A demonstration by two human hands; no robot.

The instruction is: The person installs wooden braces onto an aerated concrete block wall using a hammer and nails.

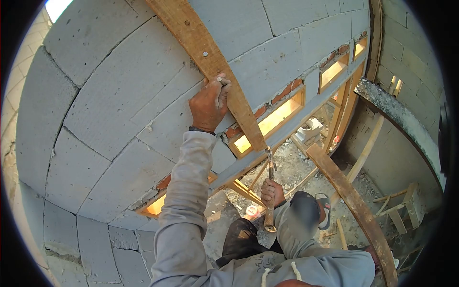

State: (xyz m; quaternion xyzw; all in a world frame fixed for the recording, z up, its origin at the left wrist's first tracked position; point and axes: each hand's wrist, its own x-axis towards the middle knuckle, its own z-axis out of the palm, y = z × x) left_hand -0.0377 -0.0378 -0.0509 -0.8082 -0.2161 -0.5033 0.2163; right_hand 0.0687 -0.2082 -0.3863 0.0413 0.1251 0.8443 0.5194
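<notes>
A long wooden plank (217, 62) lies against the grey block wall (129, 81), running from the top edge down past the small window openings. My left hand (209, 103) rests on this plank, its fingers closed in a pinch on a nail (219, 79) whose pale head shows at the fingertips. Farther up the plank, another nail head (205, 54) is visible. Lower down, my right hand (272, 193) is wrapped around the handle of a hammer (269, 216). The hammer's head points up, near the plank's lower end.
Wood-framed openings (302, 98) line the wall. A second plank (354, 205) slants across the right, above the rubble-strewn floor (294, 165) far below. A wooden stand (409, 205) is at the lower right. My sandalled foot (324, 210) shows beside the second plank.
</notes>
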